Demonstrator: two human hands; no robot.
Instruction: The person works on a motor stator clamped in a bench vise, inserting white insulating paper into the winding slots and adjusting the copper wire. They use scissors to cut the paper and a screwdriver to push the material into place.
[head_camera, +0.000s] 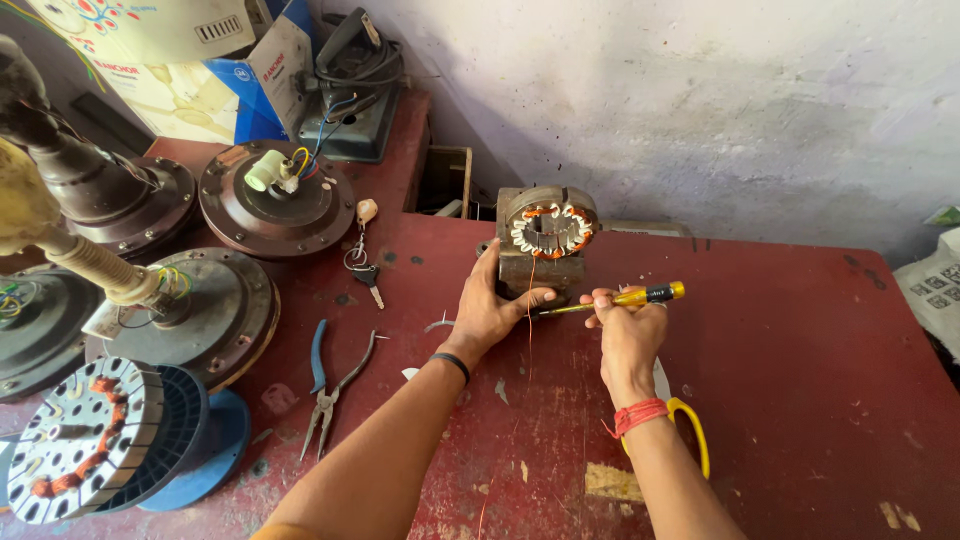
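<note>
A small motor stator with copper windings and white insulation stands on the red table near the wall. My left hand grips its lower left side, thumb along the front. My right hand holds a yellow-handled screwdriver that lies nearly level, its tip pointing left at the base of the stator by my left thumb. A thin copper wire hangs down from the windings between my hands.
Blue-handled pliers and a key with a tag lie left of my arm. Several brown ceiling fan motors crowd the left side, with a wound stator on a blue spool. A yellow loop lies under my right forearm.
</note>
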